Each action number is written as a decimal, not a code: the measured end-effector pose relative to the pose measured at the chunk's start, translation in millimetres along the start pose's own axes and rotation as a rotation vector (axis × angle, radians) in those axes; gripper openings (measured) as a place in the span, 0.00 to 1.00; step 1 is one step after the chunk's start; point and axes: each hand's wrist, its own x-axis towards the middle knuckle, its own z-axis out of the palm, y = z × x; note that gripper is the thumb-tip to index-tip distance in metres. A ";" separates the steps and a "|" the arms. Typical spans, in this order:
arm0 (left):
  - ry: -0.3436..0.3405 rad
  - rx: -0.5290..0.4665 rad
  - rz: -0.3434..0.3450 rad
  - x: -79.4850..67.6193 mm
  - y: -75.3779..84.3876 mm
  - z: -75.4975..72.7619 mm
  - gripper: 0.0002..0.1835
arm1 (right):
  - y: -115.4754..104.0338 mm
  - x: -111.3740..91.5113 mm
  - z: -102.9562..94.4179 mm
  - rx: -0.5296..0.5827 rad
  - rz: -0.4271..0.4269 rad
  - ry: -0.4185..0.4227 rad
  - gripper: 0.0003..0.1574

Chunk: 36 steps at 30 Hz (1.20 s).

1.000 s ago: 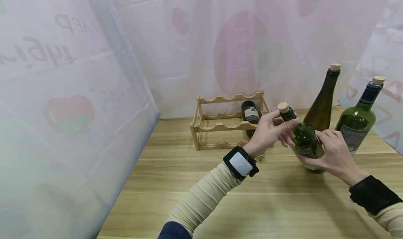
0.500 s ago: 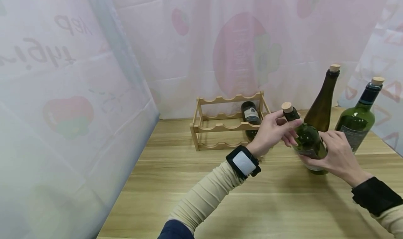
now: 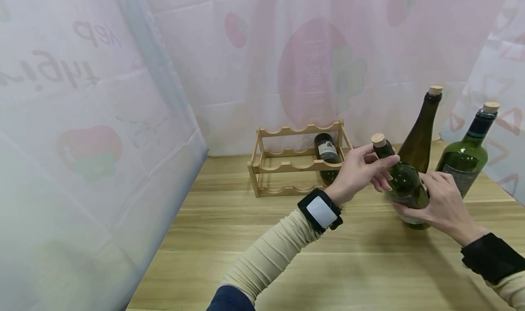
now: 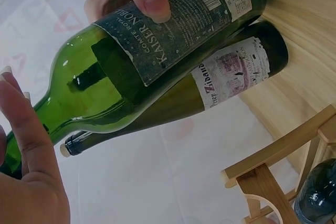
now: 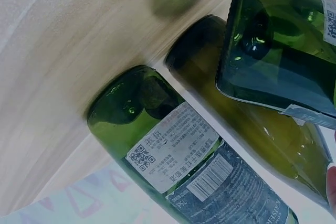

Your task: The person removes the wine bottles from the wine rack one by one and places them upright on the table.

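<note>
A green wine bottle (image 3: 404, 179) leans with its corked top toward the left in the head view. My left hand (image 3: 357, 172) holds its neck between thumb and fingers. Lower down, my right hand (image 3: 440, 206) grips the body, the thumb lying over the dark label (image 4: 168, 45) in the left wrist view. In the right wrist view the bottle's base (image 5: 247, 72) is tilted and its shadow lies apart on the table. Just behind stands a slim brown bottle (image 3: 418, 140), corked. Another corked green bottle (image 3: 465, 158) stands to the right.
Left of my hands, a two-tier wooden wine rack (image 3: 287, 167) stands near the back curtain (image 3: 246, 83). One dark bottle (image 3: 327, 149) lies in its right-hand slot. The wooden table (image 3: 229, 256) reaches to a hanging sheet on the left.
Both hands and the held bottle have shifted slightly to the right, and the grip looks the same. The rack and the two standing bottles have stayed in place.
</note>
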 end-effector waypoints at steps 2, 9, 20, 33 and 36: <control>0.001 0.010 -0.006 0.6 0.3 1.5 0.12 | 0.5 -0.9 -0.9 -0.002 0.007 0.001 0.61; -0.001 0.020 -0.021 3.3 -0.2 6.6 0.12 | 0.5 -3.6 -4.0 -0.016 0.017 0.020 0.62; -0.018 0.012 -0.022 5.0 -1.8 10.1 0.12 | 2.7 -6.5 -5.4 -0.025 0.017 0.018 0.61; -0.032 0.028 -0.028 11.9 -0.2 20.9 0.12 | 7.7 -11.8 -10.9 -0.034 0.033 0.050 0.61; -0.028 0.044 -0.036 12.8 0.3 23.5 0.12 | 8.8 -13.0 -12.6 -0.036 0.038 0.049 0.62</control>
